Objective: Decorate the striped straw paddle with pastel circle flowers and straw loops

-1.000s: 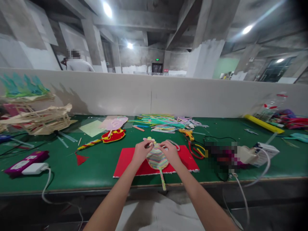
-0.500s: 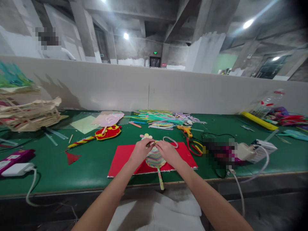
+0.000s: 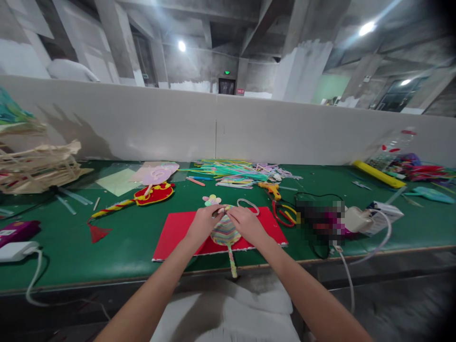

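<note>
A small round fan, striped in pastel colours and with a twisted handle, lies over a red board. Its handle points toward me past the table edge. At its top rim my left hand is closed in a pinch, a small pale bit showing at the fingertips. Opposite it, almost touching, the fingers of my right hand pinch the same rim. My fingers hide part of that edge. Just beyond the left hand is a pastel flower.
Behind lie many coloured pipe cleaners. A yellow glue gun and red-handled scissors sit to the right. On the left are a red-and-yellow tasselled piece and a wooden stick model. A white partition stands behind.
The view has shifted slightly, so the table's things appear a little further left. Both hands stay at the fan's top rim, with small finger movements. The person behind the partition has sunk lower in view.
</note>
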The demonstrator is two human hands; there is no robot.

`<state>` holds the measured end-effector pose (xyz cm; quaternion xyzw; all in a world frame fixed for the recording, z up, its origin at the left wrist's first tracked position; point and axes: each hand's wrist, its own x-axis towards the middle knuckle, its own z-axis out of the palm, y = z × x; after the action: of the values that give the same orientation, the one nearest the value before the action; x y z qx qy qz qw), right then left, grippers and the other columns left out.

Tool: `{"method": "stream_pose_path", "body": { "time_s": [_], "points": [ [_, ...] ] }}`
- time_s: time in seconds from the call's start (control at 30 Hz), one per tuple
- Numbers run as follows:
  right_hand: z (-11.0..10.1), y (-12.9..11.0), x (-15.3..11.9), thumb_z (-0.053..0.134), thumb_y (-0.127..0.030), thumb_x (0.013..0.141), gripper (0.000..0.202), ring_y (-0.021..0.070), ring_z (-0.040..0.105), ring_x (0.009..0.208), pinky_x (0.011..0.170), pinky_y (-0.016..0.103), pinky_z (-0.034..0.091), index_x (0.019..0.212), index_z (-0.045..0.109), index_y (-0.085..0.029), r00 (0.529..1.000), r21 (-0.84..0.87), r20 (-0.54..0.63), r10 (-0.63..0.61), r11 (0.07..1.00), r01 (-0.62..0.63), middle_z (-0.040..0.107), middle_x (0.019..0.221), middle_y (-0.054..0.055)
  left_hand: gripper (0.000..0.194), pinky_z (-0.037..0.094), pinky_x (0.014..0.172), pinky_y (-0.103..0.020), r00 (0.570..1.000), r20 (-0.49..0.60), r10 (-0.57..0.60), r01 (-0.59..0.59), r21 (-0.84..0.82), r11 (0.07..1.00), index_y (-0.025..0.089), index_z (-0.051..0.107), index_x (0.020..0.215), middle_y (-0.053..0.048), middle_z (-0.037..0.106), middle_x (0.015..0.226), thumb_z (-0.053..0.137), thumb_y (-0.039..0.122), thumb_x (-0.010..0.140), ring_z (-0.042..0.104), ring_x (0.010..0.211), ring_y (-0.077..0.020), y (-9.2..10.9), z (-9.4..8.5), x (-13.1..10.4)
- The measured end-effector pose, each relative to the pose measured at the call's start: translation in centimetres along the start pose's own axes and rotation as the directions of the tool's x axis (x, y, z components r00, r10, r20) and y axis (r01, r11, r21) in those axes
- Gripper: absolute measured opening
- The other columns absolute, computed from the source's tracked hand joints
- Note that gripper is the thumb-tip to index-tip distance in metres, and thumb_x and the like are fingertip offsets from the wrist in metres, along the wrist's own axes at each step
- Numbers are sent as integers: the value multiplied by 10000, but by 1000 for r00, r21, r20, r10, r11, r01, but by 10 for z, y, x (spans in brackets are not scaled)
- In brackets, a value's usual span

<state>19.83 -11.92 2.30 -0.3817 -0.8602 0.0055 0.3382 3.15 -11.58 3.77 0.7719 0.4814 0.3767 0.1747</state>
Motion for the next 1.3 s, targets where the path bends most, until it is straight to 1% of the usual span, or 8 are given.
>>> {"method": "stream_pose_path", "body": {
  "time_s": [0.2, 0.4, 0.57, 0.73, 1.0, 1.13, 1.23, 1.3],
  "points": [
    [9, -1, -1, 397, -207, 843, 210, 170, 547, 752, 683, 290, 418, 814, 605, -198, 978, 277, -96, 187, 948, -154, 618, 789, 50, 238, 439, 660, -212, 999, -37, 16, -13, 69, 998, 208, 662, 953, -46, 703, 860, 518, 206, 764, 631, 722, -162, 9, 3, -2],
    [16, -14, -6, 450, -258, 804, 195, 131, 508, 562, 534, 243, 395, 656, 562, -199, 850, 607, -53, 524, 693, -389, 557, 606, -3, 237, 447, 723, -223, 998, -40, 53, -49, 97, 994, 208, 642, 983, -54, 694, 906, 511, 224, 785, 636, 791, -172, 14, 9, -6],
    [24, -17, -6, 470, -310, 793, 197, 129, 498, 571, 534, 237, 407, 660, 565, -200, 800, 748, -56, 597, 556, -362, 533, 594, -10, 241, 444, 725, -210, 997, -37, 70, -64, 156, 986, 216, 624, 1005, -48, 690, 905, 486, 234, 809, 632, 794, -158, 13, 11, -5],
    [31, -13, -1, 518, -375, 759, 197, 139, 528, 586, 552, 258, 436, 724, 600, -199, 784, 879, 48, 619, 347, -328, 563, 617, 4, 225, 444, 679, -203, 995, -70, 66, -53, 169, 984, 221, 629, 978, -31, 693, 868, 485, 260, 810, 632, 754, -147, 12, 6, -1],
    [28, -14, -3, 646, -429, 642, 259, 121, 530, 584, 544, 245, 432, 664, 600, -175, 671, 946, 208, 711, 27, -322, 564, 623, 5, 214, 429, 661, -197, 993, -101, 63, -51, 113, 992, 217, 632, 955, -33, 690, 867, 498, 272, 797, 628, 745, -144, 19, -2, 2],
    [22, 2, -13, 611, -447, 680, 295, 131, 541, 616, 538, 245, 425, 756, 650, -165, 608, 930, 182, 773, 66, -362, 605, 697, 35, 242, 430, 591, -194, 971, -184, -153, 129, -137, 982, 185, 617, 908, -28, 685, 777, 561, 347, 737, 615, 680, -137, 13, -19, 8],
    [18, 10, -18, 557, -430, 744, 299, 130, 525, 617, 551, 248, 416, 861, 671, -181, 683, 882, 95, 724, 257, -395, 620, 736, 38, 385, 442, 532, -219, 945, 25, -327, 309, -406, 860, 141, 572, 941, -28, 666, 674, 642, 355, 629, 612, 588, -150, -3, -18, 13],
    [16, 11, -19, 524, -424, 777, 294, 133, 515, 605, 561, 254, 415, 868, 679, -191, 743, 841, 48, 668, 374, -390, 609, 690, 28, 368, 444, 509, -230, 916, 193, -352, 401, -477, 782, 122, 587, 856, -34, 655, 660, 664, 355, 581, 600, 543, -148, -13, -9, 13]
  ]
}}
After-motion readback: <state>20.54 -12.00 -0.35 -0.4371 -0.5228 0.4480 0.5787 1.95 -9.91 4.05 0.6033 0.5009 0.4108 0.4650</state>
